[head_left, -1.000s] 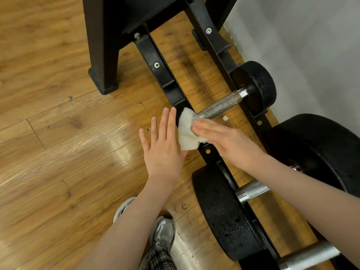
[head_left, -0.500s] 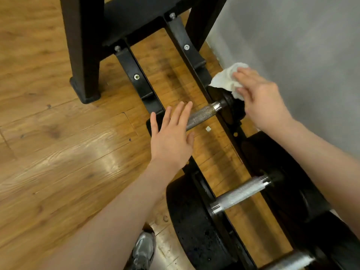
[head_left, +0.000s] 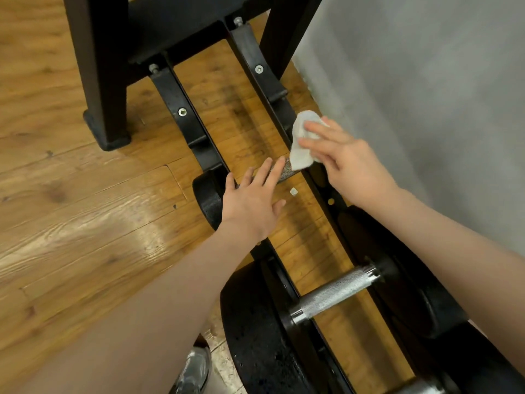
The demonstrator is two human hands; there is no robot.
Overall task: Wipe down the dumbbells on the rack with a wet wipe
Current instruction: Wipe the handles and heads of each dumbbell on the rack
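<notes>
A crumpled white wet wipe (head_left: 301, 143) is being pressed by the extended fingers of the right hand (head_left: 350, 163) against the far end of a small dumbbell (head_left: 285, 172), beside the grey wall (head_left: 426, 95). The knurled handle of that dumbbell is being touched by the flat, straight-fingered left hand (head_left: 251, 204), with nothing being gripped. The dumbbell is being carried across the two black rails of the rack (head_left: 187, 123), with a larger dumbbell (head_left: 335, 292) being held nearer the camera, above the wooden floor (head_left: 71, 209).
</notes>
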